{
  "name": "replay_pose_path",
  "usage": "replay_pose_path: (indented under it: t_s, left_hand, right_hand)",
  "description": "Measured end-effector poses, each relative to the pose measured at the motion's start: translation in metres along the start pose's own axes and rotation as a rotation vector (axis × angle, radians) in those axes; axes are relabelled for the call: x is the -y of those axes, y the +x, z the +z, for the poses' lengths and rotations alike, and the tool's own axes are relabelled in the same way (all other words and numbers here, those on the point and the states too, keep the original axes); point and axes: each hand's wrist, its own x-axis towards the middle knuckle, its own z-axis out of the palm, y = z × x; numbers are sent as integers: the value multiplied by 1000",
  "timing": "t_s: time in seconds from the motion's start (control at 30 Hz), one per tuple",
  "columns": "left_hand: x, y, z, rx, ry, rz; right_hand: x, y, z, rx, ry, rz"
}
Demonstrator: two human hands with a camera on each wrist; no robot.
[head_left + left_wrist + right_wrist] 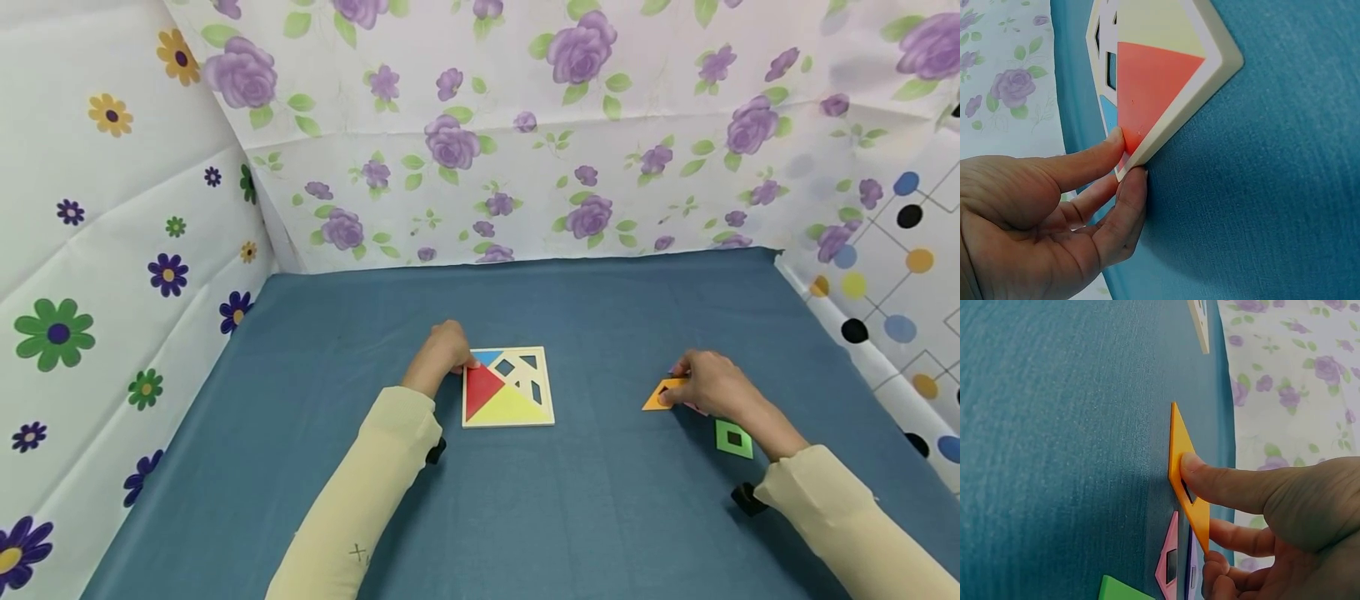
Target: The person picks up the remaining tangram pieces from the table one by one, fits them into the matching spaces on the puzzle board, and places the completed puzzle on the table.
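A square wooden tangram board (550,404) lies on the blue cloth, holding a red triangle (483,393), a yellow triangle (510,412) and a blue piece (488,357). Several cut-outs show at its upper right. My left hand (444,354) pinches the board's corner, thumb over the red triangle and fingers at the edge, as the left wrist view shows. To the right, my right hand (711,383) holds a flat orange puzzle piece (1177,447) with a hole in it, between thumb and fingers. A pink piece (1167,556) and a purple piece (1193,565) lie beneath that hand.
A green piece (742,446) with a square hole lies below my right hand. Blue cloth (585,508) covers the table. Flowered sheets (510,92) hang at the back and left, and a dotted sheet (885,275) stands at the right.
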Motion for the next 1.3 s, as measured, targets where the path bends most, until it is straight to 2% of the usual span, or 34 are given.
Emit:
replay_pose_path:
  t_s: [0.17, 0.63, 0.87, 1.1, 1.3]
  left_hand:
    - [2, -2, 0, -1, -10, 8]
    - [2, 2, -1, 28, -17, 2]
    - [3, 2, -1, 26, -5, 8]
    - [2, 3, 0, 20, -1, -1]
    - [3, 4, -1, 23, 14, 21]
  right_hand:
    - [-2, -1, 1, -36, -10, -41]
    - [0, -11, 2, -101, 35, -74]
    - [-1, -15, 4, -165, -3, -123]
    - [0, -20, 6, -206, 7, -140]
    - [-1, -24, 7, -234, 20, -168]
